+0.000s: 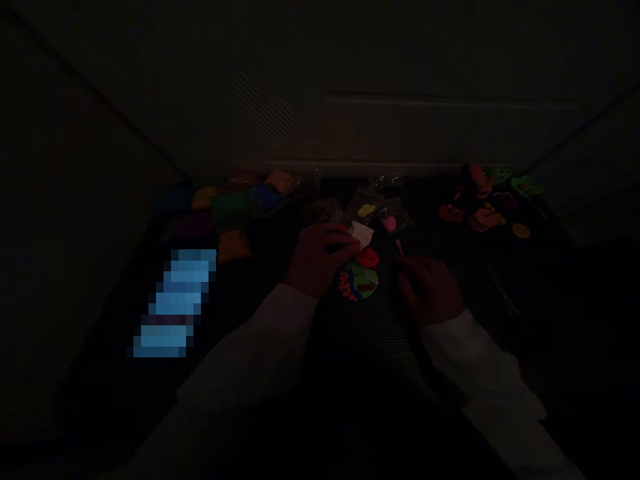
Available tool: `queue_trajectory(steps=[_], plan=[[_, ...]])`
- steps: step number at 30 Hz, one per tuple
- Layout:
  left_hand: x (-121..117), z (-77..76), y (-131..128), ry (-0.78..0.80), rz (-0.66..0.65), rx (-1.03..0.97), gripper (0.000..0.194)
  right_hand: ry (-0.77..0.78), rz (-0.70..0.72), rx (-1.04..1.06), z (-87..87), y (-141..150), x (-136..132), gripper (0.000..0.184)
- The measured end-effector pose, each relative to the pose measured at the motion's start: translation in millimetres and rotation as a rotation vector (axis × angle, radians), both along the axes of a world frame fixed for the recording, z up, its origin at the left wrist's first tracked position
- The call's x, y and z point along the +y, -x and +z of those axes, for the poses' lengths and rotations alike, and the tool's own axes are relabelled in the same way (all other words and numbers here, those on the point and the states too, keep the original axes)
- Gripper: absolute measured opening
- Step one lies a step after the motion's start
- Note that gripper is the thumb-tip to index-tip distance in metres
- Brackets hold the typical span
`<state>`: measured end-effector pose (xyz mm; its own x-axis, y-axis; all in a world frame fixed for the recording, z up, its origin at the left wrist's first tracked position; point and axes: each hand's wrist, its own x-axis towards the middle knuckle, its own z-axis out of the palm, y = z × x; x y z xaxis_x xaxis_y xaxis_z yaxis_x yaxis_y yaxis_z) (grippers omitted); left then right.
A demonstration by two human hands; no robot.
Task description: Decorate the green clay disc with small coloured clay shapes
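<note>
The scene is very dark. My left hand (320,257) rests on the dark surface with its fingers curled round a small white piece (361,233). Just below it lies a round green clay figure (361,279) with red parts on top. My right hand (430,288) is to the right of the figure, its fingers pinched on a thin stick with a pink-orange tip (399,248). Both arms wear pale sleeves.
Coloured clay lumps (235,207) lie at the back left. Small clear bags with yellow and pink pieces (377,217) sit behind the hands. Finished clay shapes (483,200) are grouped at the back right. A blurred blue glowing patch (175,303) lies left.
</note>
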<state>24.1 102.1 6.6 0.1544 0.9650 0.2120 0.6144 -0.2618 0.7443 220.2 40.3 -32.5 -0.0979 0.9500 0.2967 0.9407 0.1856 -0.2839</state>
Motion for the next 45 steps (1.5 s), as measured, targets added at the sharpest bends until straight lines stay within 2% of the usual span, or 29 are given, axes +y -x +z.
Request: queue_trajectory(steps=[7, 27, 30, 32, 38, 41, 45], plan=[[14, -6.2, 3, -0.042, -0.042, -0.047, 0.010, -0.019, -0.015, 0.013, -1.2, 1, 2, 0.030], [17, -16.9, 3, -0.154, -0.070, -0.082, 0.014, 0.016, -0.083, 0.025, 7.7, 8, 2, 0.029], [17, -11.2, 3, -0.157, -0.094, -0.072, 0.017, 0.022, -0.086, 0.035, 7.7, 8, 1, 0.029], [19, -2.0, -1, -0.146, -0.139, -0.056, 0.020, 0.025, -0.093, 0.044, 7.5, 8, 2, 0.029], [28, 30.4, -31, -0.039, -0.372, 0.077, 0.013, 0.041, -0.106, 0.058, 7.2, 8, 2, 0.030], [36, 36.2, -38, 0.052, -0.439, 0.140, 0.011, 0.047, -0.101, 0.059, 7.7, 8, 2, 0.030], [48, 38.5, -36, 0.188, -0.497, 0.205, 0.011, 0.045, -0.096, 0.071, 8.2, 9, 2, 0.030]])
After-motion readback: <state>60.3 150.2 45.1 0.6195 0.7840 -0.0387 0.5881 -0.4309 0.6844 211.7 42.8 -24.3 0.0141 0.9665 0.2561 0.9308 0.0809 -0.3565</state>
